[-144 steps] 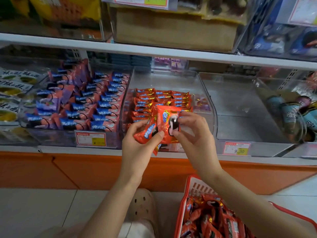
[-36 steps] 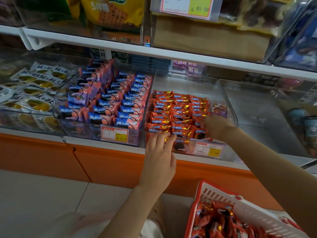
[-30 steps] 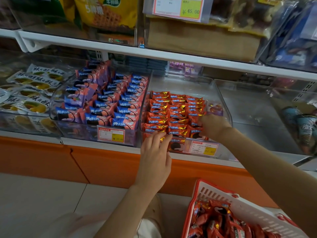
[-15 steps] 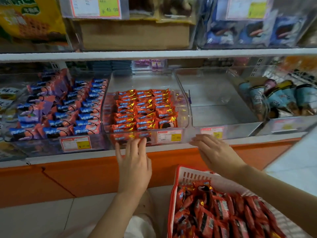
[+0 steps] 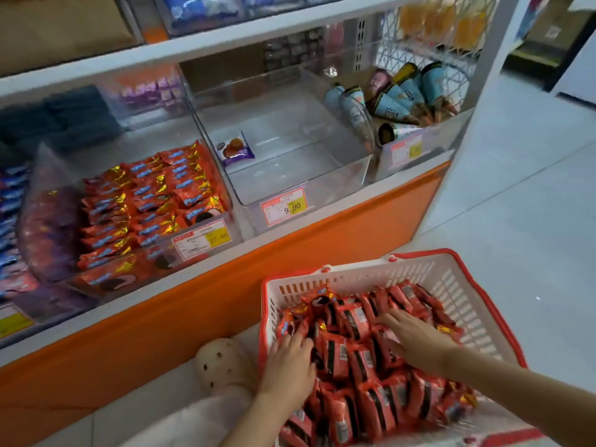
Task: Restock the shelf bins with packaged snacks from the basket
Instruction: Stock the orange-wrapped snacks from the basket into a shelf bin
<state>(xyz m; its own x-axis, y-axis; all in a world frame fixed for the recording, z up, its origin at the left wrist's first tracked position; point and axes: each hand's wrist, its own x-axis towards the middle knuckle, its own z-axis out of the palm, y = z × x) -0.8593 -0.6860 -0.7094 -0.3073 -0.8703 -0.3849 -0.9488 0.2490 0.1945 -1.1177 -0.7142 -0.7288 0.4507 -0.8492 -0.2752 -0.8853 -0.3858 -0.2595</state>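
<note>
Now both hands are down in one red-rimmed basket on the floor, heaped with red snack packets, too many to count. The left hand has its tips sunk among them; whether its grip clamps one, I cannot tell. The right hand lies flat, its grip apart. Three clear bins stand behind: the red-packet bin, the middle bin with one purple packet, and the cones. Below are the orange shelf base and pale tiled floor.
</note>
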